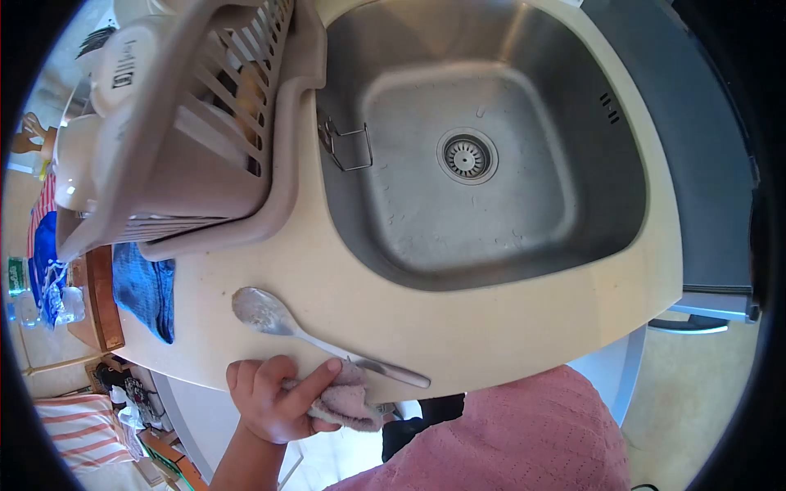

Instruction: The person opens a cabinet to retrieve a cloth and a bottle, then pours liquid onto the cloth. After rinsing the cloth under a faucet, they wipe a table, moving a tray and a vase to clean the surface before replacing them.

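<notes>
One hand (274,401) is seen, at the bottom left of the head view; from its position and thumb it is taken as the left. Its fingers are curled around a small pinkish cloth (348,403), with the index finger laid over the top of the wad and pressed down on it. The cloth is held at the front edge of the countertop (491,327), bunched up, touching the handle of a metal spoon (282,319). The right hand is not in view.

The spoon is laid flat on the counter, bowl up and to the left, handle running right along the counter edge past the cloth. The bowl looks smeared or wet.

Just beyond the spoon, a stainless sink (483,164) is set into the counter, with a round drain strainer (467,155) in the middle and a wire holder (348,147) hooked on its left wall. To the left of the sink, a beige dish rack (188,139) is placed on the counter, with white dishes (123,65) stacked in it. A blue towel (146,290) is tucked under the rack's near corner, well left of the spoon. A pink garment (508,438) worn by the person fills the bottom centre.
</notes>
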`<act>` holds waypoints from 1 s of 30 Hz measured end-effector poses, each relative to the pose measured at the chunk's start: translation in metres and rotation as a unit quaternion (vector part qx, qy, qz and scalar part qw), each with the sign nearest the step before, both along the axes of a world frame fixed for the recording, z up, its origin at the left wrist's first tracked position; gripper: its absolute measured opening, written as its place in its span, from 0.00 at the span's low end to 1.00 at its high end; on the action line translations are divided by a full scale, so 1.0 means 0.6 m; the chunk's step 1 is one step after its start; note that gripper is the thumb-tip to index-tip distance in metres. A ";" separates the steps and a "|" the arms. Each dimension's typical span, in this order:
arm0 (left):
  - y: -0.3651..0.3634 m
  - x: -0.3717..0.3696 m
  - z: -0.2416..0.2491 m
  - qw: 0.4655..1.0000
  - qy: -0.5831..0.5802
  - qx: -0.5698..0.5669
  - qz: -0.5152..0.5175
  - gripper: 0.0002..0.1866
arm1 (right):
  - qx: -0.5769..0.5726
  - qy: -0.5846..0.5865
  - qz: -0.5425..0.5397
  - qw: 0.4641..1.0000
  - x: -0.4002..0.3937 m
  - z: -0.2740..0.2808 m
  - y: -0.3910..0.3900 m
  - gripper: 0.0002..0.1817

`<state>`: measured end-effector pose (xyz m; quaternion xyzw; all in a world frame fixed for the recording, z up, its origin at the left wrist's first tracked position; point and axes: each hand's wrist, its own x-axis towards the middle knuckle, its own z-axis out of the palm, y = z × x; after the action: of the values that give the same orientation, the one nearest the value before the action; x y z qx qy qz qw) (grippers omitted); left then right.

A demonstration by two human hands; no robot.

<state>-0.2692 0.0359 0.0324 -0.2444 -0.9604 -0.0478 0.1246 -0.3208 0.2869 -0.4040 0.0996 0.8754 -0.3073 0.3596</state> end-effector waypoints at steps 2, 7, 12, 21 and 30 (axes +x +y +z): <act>0.001 0.003 0.000 1.000 -0.002 0.003 0.010 0.31 | -0.031 0.006 -0.014 0.999 0.020 0.025 0.010 0.29; 0.012 -0.003 0.007 0.999 0.038 0.037 0.001 0.30 | -0.243 0.039 -0.080 0.966 0.119 0.172 0.069 0.29; 0.024 0.001 0.030 0.996 0.066 0.060 -0.011 0.26 | -0.089 -0.001 0.053 0.995 0.223 0.490 0.170 0.38; -0.007 0.016 0.046 0.906 -0.214 0.355 0.089 0.11 | -0.168 0.283 -0.054 0.943 0.321 0.947 0.321 0.19; 0.014 -0.028 0.259 0.717 -0.405 0.565 0.050 0.17 | -0.310 0.487 -0.313 0.755 0.243 1.138 0.362 0.25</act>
<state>-0.2858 0.0444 0.1877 -0.0378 -0.7244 -0.6698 -0.1586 -0.1750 0.5043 0.2789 0.0880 0.7095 -0.6637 -0.2198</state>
